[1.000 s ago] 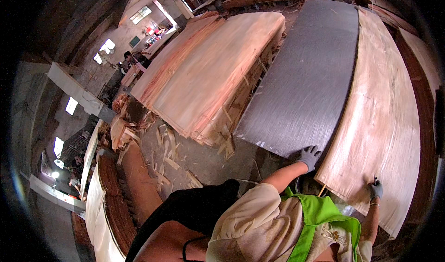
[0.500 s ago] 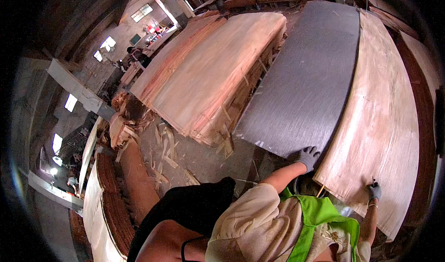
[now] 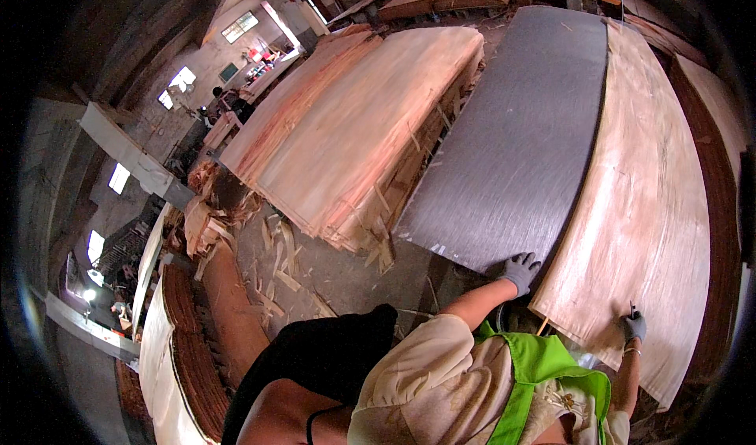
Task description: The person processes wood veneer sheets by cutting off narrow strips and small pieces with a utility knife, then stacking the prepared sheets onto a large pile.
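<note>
Grey gloves cover both my hands. My left hand (image 3: 520, 273) lies with fingers apart on the near edge of a long dark grey sheet (image 3: 512, 138). To the right of this sheet, a pale wood veneer sheet (image 3: 642, 185) slopes away from me, its near end close to my body. Over its lower part, my right hand (image 3: 634, 328) is closed around a small, thin dark tool (image 3: 632, 311) pointing away from me; its exact kind is too small to tell. A thin wooden stick (image 3: 543, 326) shows under the veneer's near corner.
A stack of veneer sheets (image 3: 370, 130) stands left of the dark sheet, with wood scraps (image 3: 287, 260) on the floor beside it. More veneer (image 3: 177, 350) is piled at lower left. A person's bare shoulder (image 3: 283, 413) and black clothing (image 3: 323, 350) are close on my left.
The view has shifted slightly. Both hands stay at nearly the same places on the sheets, and the right one still holds the dark tool.
</note>
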The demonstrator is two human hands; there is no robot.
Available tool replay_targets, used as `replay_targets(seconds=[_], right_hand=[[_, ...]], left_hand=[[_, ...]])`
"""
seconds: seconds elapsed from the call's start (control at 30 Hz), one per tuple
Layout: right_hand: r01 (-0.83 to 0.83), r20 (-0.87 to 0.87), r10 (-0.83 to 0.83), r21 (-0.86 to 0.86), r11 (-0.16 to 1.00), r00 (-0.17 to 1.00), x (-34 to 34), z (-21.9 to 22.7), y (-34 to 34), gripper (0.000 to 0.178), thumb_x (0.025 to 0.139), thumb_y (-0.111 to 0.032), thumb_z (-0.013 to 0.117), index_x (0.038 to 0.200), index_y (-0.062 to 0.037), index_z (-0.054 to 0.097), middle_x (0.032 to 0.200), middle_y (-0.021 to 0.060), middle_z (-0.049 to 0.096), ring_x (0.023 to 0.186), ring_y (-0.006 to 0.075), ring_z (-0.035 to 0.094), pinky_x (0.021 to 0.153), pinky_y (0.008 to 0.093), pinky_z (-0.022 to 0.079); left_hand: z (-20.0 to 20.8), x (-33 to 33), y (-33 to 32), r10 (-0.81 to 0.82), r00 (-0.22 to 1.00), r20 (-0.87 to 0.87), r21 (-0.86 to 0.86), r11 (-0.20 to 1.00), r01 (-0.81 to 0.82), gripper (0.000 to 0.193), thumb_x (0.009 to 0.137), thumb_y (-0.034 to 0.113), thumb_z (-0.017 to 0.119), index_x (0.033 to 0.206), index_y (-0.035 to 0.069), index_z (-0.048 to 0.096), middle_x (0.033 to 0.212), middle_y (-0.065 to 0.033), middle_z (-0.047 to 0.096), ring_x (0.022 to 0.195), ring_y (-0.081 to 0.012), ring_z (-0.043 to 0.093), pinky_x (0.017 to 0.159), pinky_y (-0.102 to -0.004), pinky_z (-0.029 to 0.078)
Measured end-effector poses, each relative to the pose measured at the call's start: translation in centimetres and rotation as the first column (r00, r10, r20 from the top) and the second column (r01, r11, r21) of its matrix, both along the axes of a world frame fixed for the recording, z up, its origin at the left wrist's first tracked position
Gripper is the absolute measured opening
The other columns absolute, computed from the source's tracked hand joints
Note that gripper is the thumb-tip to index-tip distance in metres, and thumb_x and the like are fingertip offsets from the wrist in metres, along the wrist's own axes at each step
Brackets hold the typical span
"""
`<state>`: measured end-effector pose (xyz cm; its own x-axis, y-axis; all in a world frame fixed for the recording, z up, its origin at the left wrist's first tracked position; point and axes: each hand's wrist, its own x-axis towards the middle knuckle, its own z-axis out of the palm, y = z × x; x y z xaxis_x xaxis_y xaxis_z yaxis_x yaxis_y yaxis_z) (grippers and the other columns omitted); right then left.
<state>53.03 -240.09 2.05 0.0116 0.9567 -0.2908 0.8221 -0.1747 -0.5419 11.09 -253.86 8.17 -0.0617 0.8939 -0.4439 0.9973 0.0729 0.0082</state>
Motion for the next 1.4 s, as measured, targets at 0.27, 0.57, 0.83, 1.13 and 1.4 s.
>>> replay_targets(seconds=[0.27,0.57,0.83,1.13,1.4], right_hand=[[-0.017,0.018,0.017,0.030,0.999,1.000,-0.1,0.3,-0.2,0.024,0.066,-0.021,0.065,0.078,-0.0014,0.058,0.077,0.0198,0.063,0.070,0.0327,0.060,0.063,0.0383,0.046],[-0.008,0.016,0.007,0.055,0.998,1.000,-0.2,0.3,-0.3,0.021,0.066,-0.020,0.065,0.070,-0.0014,0.056,0.070,0.0198,0.061,0.066,0.0350,0.060,0.060,0.0398,0.045],[0.017,-0.021,-0.016,0.044,0.999,1.000,-0.9,1.1,-0.7,0.019,0.066,-0.020,0.067,0.071,-0.0040,0.058,0.069,0.0153,0.062,0.064,0.0283,0.061,0.060,0.0382,0.046],[-0.011,0.027,0.009,0.099,0.995,1.000,0.8,-1.5,0.4,0.020,0.065,-0.022,0.065,0.071,-0.0046,0.058,0.063,0.0107,0.060,0.057,0.0213,0.056,0.056,0.0342,0.044],[-0.013,0.067,0.010,0.039,0.999,0.998,0.0,-0.1,-0.2,0.024,0.072,-0.026,0.059,0.080,-0.0027,0.059,0.082,0.0221,0.062,0.077,0.0381,0.060,0.066,0.0414,0.045]], left_hand=[[0.0,0.0,-0.3,0.009,1.000,0.027,0.045,0.999,-0.010,0.087,0.072,0.040,0.068,0.142,0.017,0.022,0.150,-0.0137,0.009,0.135,-0.0355,0.014,0.098,-0.0550,0.028],[-0.3,0.0,-0.1,0.002,1.000,0.010,0.048,0.999,-0.002,0.086,0.072,0.042,0.067,0.142,0.016,0.023,0.149,-0.0136,0.012,0.134,-0.0349,0.016,0.099,-0.0526,0.027],[-0.3,-0.3,-0.4,-0.013,1.000,0.007,0.061,0.998,0.013,0.086,0.074,0.042,0.066,0.142,0.016,0.022,0.150,-0.0133,0.010,0.135,-0.0351,0.015,0.096,-0.0560,0.028],[-0.2,-0.2,-0.1,-0.009,1.000,0.011,0.051,0.999,0.009,0.085,0.074,0.041,0.066,0.142,0.016,0.022,0.150,-0.0122,0.010,0.135,-0.0351,0.016,0.099,-0.0533,0.029],[0.0,-0.4,-0.6,-0.009,0.999,0.040,0.088,0.996,0.006,0.083,0.073,0.039,0.066,0.141,0.015,0.025,0.149,-0.0137,0.014,0.134,-0.0357,0.019,0.100,-0.0521,0.028]])
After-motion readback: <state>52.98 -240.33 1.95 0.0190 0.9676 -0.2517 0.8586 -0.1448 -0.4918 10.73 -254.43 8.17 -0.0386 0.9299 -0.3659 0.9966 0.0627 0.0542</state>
